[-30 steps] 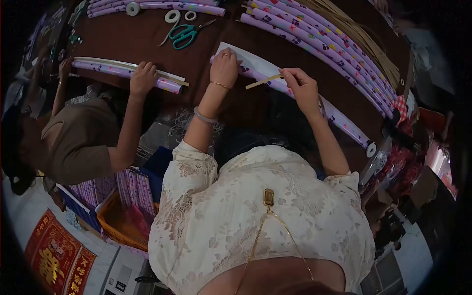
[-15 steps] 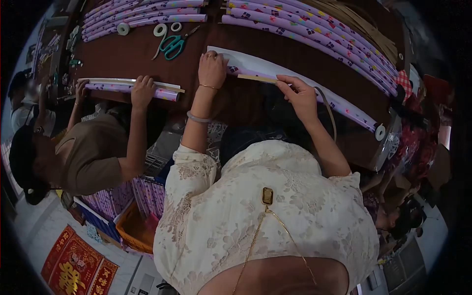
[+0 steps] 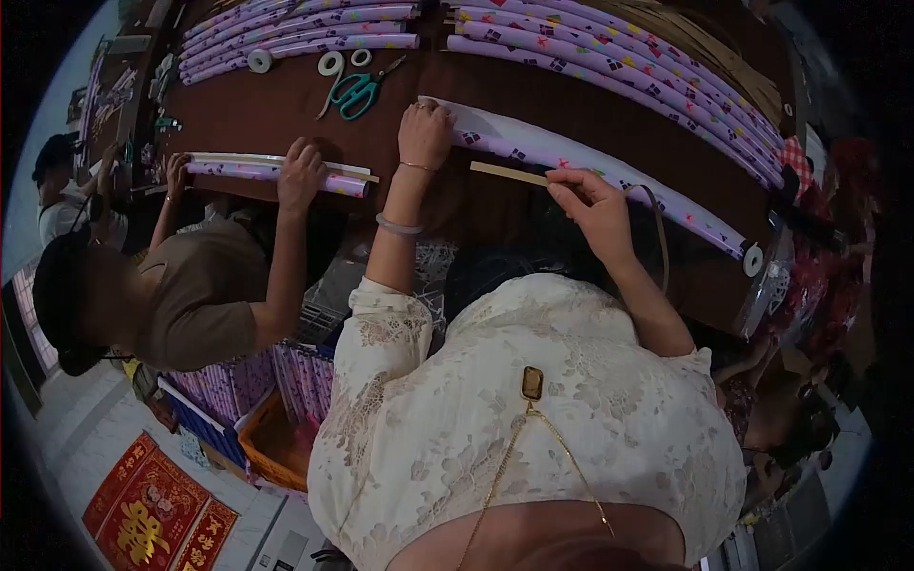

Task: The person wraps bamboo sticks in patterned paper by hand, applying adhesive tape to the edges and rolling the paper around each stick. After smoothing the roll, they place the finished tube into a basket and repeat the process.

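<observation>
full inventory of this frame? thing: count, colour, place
roll: 1, purple patterned, on the table under both hands
strip: 1, tan, pinched in the right hand, lying beside the roll
stacked rolls: many, purple patterned, far side of the table
scissors: 1, teal handles, far centre
tape rolls: 3, white, beside the scissors
table: 1, dark brown
co-worker: 1, brown top, at left, hand on another purple roll
crate: 1, orange, on the floor at left
red posters: 2, red and gold, bottom left
left hand: pressing the roll's left end
right hand: holding the strip
</observation>
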Available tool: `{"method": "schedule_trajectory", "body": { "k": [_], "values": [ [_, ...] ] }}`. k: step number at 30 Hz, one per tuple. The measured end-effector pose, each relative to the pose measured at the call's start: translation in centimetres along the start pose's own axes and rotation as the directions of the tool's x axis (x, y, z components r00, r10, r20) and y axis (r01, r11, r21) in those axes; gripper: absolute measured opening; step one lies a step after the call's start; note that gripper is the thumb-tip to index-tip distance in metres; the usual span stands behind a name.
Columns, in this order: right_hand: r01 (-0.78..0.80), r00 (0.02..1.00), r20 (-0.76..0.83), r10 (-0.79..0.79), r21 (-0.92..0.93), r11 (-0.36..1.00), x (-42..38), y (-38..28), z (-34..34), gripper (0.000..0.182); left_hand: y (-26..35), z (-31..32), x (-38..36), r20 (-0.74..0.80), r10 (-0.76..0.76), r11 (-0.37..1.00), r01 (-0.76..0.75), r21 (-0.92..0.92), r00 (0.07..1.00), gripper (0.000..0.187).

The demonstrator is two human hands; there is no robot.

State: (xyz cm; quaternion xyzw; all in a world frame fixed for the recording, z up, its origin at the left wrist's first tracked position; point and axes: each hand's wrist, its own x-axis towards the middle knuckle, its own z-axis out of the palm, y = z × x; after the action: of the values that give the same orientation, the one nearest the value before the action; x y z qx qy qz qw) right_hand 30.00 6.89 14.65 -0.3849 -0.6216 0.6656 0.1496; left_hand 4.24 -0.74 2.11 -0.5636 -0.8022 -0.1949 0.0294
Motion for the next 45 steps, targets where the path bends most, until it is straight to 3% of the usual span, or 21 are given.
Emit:
{"method": "schedule_trajectory", "body": {
  "k": [2,8,11,15,17,19,20,21,22,24,26,28,29,32,36,38,41,42,43,45],
  "values": [
    [-0.042,0.999,0.021,0.041,0.017,0.999,-0.6,0.0,0.0,0.017,0.1,0.0,0.0,0.032,-0.025,1.000,0.025,-0.001,0.999,0.016],
    [-0.031,0.999,0.034,0.027,0.116,0.993,-1.2,0.1,1.0,0.022,0.6,-1.0,0.3,-0.123,0.060,0.996,-0.052,0.068,0.991,0.010],
    [-0.229,0.970,0.133,0.204,0.212,0.950,-1.7,-1.3,1.0,0.025,0.7,-0.7,0.3,-0.104,0.027,0.998,-0.021,0.061,0.994,0.013],
    [-0.154,0.980,0.158,0.124,0.192,0.969,-1.4,0.1,1.3,0.023,2.0,-2.1,0.1,-0.001,-0.045,0.998,0.045,0.040,0.999,0.020],
    [-0.132,0.986,0.127,0.109,0.189,0.973,-1.3,0.8,1.3,0.021,3.1,-3.2,0.0,0.022,-0.163,0.985,0.164,-0.049,0.986,0.024],
    [-0.111,0.989,0.114,0.090,0.187,0.976,-1.3,1.0,1.1,0.019,4.0,-4.6,-0.3,0.035,-0.162,0.980,0.165,-0.111,0.986,0.030],
    [-0.095,0.994,0.072,0.085,0.158,0.983,-1.2,1.1,1.0,0.018,4.6,-5.3,-0.5,0.202,-0.293,0.840,0.353,-0.412,0.934,0.033],
    [-0.080,0.996,0.035,0.077,0.128,0.988,-1.2,1.1,1.0,0.018,5.1,-6.2,-0.7,0.392,-0.355,0.576,0.529,-0.624,0.849,0.038],
    [-0.081,0.997,0.017,0.080,0.133,0.988,-1.2,0.7,0.9,0.018,5.8,-7.2,-0.8,0.389,-0.367,0.577,0.535,-0.617,0.845,0.038],
    [-0.077,0.997,0.021,0.074,0.131,0.988,-1.0,1.1,0.9,0.018,7.5,-8.9,-1.0,0.571,-0.174,0.026,0.583,-0.812,0.802,0.045],
    [-0.064,0.998,0.003,0.064,0.085,0.994,-0.7,1.0,1.2,0.016,8.0,-10.2,-1.0,0.564,-0.169,0.052,0.579,-0.814,0.808,0.035],
    [-0.030,0.999,0.021,0.029,0.038,0.999,-0.7,1.0,1.5,0.016,8.7,-11.3,-0.8,0.519,-0.048,0.238,0.515,-0.824,0.853,0.024],
    [0.002,1.000,0.016,-0.002,-0.015,1.000,-0.8,1.0,1.5,0.015,8.7,-11.5,-1.0,0.513,-0.063,0.242,0.512,-0.824,0.856,0.024],
    [0.071,0.997,-0.037,-0.072,-0.028,0.997,-0.9,1.6,1.8,0.014,8.3,-11.8,-1.2,0.434,-0.010,0.423,0.397,-0.815,0.901,0.022],
    [0.050,0.998,-0.018,-0.052,-0.118,0.992,-0.8,1.8,1.5,0.014,8.2,-12.6,-2.0,0.442,0.005,0.481,0.386,-0.787,0.897,0.018],
    [0.066,0.998,-0.013,-0.068,-0.101,0.993,-1.0,1.9,1.6,0.014,8.7,-13.0,-2.0,0.428,0.048,0.659,0.294,-0.692,0.902,0.015],
    [0.056,0.998,0.051,-0.048,-0.179,0.982,-1.1,2.7,1.0,0.015,8.6,-11.7,-2.9,0.451,-0.005,0.602,0.363,-0.711,0.893,0.011],
    [0.032,0.997,0.081,-0.014,-0.230,0.973,-1.3,2.9,0.6,0.016,8.5,-11.7,-3.2,0.404,0.001,0.707,0.285,-0.648,0.915,0.011],
    [0.015,0.999,0.053,-0.003,-0.233,0.972,-1.5,3.3,-0.1,0.016,8.0,-11.1,-3.7,0.412,0.027,0.698,0.278,-0.660,0.911,0.011],
    [-0.048,0.985,0.141,0.100,-0.331,0.942,-2.0,4.4,-2.0,0.019,6.7,-8.8,-5.1,0.287,-0.065,0.902,0.179,-0.393,0.956,0.011]
  ]
}}
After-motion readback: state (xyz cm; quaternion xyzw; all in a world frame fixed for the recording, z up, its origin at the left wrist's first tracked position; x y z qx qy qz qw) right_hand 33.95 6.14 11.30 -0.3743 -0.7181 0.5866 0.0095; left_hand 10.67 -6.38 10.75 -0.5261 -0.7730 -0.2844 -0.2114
